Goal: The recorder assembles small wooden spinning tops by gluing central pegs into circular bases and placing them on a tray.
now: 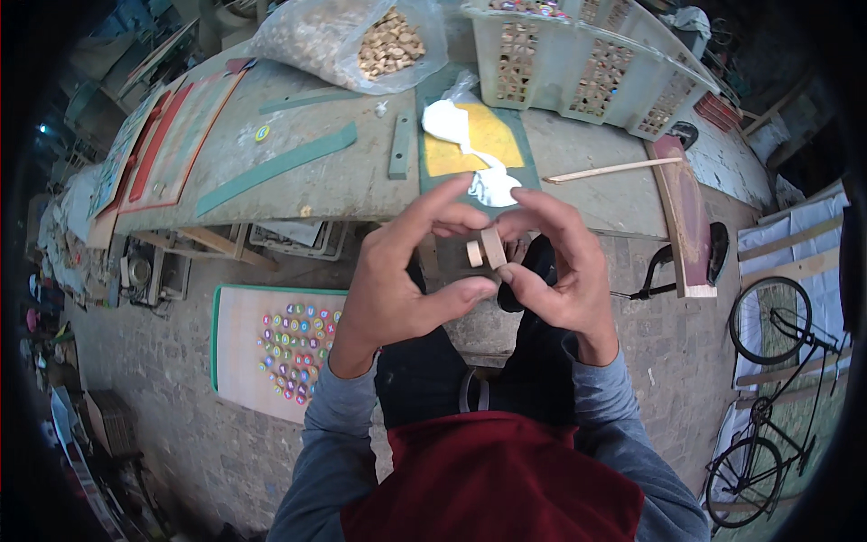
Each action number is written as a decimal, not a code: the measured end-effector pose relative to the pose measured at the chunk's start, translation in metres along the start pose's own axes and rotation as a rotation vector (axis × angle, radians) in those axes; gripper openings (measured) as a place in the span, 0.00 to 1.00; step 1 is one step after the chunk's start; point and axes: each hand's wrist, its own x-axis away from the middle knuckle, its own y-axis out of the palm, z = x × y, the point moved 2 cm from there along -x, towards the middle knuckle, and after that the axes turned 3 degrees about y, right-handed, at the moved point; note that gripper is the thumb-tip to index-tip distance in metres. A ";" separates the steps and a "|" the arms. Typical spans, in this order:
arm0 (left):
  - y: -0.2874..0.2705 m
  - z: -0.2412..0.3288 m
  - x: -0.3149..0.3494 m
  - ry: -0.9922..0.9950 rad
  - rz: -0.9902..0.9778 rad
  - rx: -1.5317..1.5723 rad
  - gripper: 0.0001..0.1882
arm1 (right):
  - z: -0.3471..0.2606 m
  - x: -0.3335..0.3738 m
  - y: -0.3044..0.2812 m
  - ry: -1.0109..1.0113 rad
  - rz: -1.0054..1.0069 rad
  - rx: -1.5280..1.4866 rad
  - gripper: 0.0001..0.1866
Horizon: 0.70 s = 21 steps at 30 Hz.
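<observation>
A small pale wooden knob (492, 248), a wider piece with a smaller round end, is held up in front of the table edge. My right hand (564, 262) pinches it between thumb and fingers. Close by on its left, my left hand (411, 262) curves around with thumb and fingers apart and nothing clearly gripped; whether a fingertip touches the knob I cannot tell. Just beyond the fingers, white paste (495, 188) lies on a yellow sheet (479, 144) at the front of the table. My fingers hide part of the paste's near edge.
On the worktable (357, 194) lie green strips (280, 167), a thin stick (614, 170) and a bag of wooden pieces (393, 45). A plastic crate (587, 72) stands behind. A tray of colourful round pieces (239, 361) is low on the left; a bicycle (763, 406) stands right.
</observation>
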 end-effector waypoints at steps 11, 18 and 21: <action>-0.031 0.005 0.079 -0.198 0.054 -0.171 0.20 | 0.016 0.031 0.024 0.128 -0.117 -0.036 0.38; -0.109 -0.033 0.220 -0.495 0.748 0.028 0.08 | 0.055 0.092 -0.022 0.437 0.183 0.175 0.20; -0.164 -0.045 0.295 -0.709 1.034 -0.207 0.07 | 0.077 0.120 -0.035 0.451 0.256 0.254 0.17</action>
